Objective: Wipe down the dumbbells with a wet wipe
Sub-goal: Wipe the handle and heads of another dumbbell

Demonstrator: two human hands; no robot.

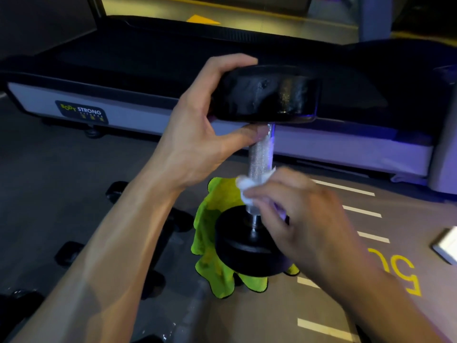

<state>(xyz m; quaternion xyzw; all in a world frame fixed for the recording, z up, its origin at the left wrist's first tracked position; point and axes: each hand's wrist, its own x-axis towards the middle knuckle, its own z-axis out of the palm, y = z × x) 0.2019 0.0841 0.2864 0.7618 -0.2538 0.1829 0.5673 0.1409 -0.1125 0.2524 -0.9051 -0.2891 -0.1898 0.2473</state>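
- Head view: a dumbbell (262, 154) stands on end on a lime-green cloth (210, 233) spread on the floor, in front of a treadmill (123, 78) marked "BODY STRONG".
- The left hand (195, 134) steadies it from above, fingers curled over the top black weight head (267, 94) and thumb pressed under it against the knurled chrome handle (261, 157).
- The right hand (304, 219) pinches a white wet wipe (247, 189) against the lower part of the handle, just above the bottom weight head (247, 246); this hand is motion-blurred.
- More dark dumbbells (74, 251) lie on the floor to the left; a white object (447, 243) sits at the right edge.
- Judgement: the handle is being wiped. To do it well, wrap the wipe fully round the shaft, work along its whole length into the knurling, and keep the top grip firm so the dumbbell cannot topple.
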